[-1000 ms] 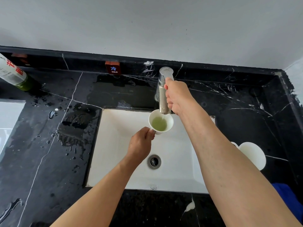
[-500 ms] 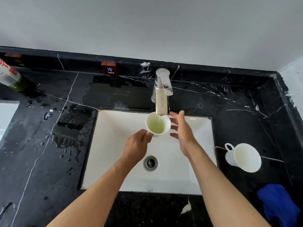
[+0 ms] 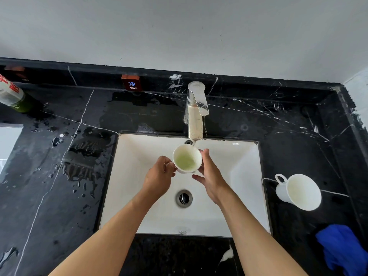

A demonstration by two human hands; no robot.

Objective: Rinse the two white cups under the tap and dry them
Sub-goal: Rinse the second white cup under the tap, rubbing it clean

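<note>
Head view of a white sink (image 3: 229, 216) set in a wet black marble counter (image 3: 49, 186), with the tap (image 3: 196, 108) at its far edge. A white cup (image 3: 187, 158), mouth up and holding pale green liquid, is held over the far half of the basin, directly below and just near of the spout; whether water is running cannot be told. The left hand (image 3: 159, 180) is closed on the cup's left side, apparently at the handle, which the fingers hide. The right hand (image 3: 211, 180) is open, fingers spread, its fingertips (image 3: 206, 151) at the cup's right wall; contact cannot be confirmed. The cup thus lies between the hands, to the far right of the left grip, its axis roughly vertical. The next move probably turns on this: the right hand is placed to steady or rub the cup. The second white cup (image 3: 298, 191) rests on the counter right of the sink, well apart, with a blue cloth (image 3: 342, 250) nearer the camera.
</note>
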